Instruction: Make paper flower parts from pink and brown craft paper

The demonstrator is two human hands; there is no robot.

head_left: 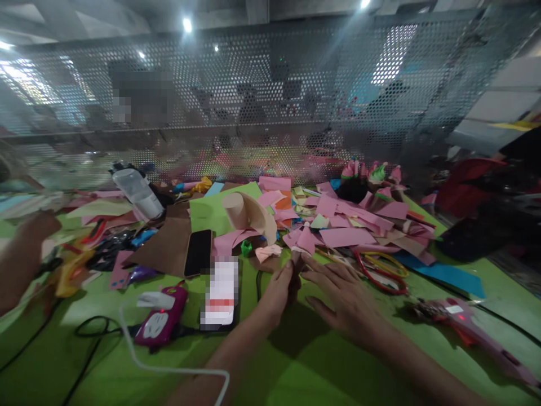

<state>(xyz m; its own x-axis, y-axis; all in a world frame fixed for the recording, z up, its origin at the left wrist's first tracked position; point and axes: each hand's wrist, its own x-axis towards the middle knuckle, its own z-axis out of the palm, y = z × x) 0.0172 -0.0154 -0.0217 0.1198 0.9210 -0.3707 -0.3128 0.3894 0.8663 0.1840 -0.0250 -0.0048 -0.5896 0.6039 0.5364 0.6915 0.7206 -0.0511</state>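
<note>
My left hand (pixel 279 288) is closed around the lower part of a small craft figure with a pink pointed hat (pixel 305 241). The hat has a pale, ruffled brim, and below it a brown part shows between my fingers. Close on the right is my right hand (pixel 344 299), its fingers apart and the fingertips at the figure's side; whether they touch it I cannot tell. A crumpled light-pink piece (pixel 269 254) lies just beyond my left hand. Pink sheet scraps (pixel 346 235) spread behind both hands.
Right of my hands lie red-handled scissors (pixel 386 281) and a pink glue gun (pixel 473 327). On the left are two phones (pixel 198 254), a magenta power bank (pixel 163 316) with cables, and a bottle (pixel 137 192). Another person's arm (pixel 25 254) reaches in. A perforated metal screen (pixel 262 101) stands behind.
</note>
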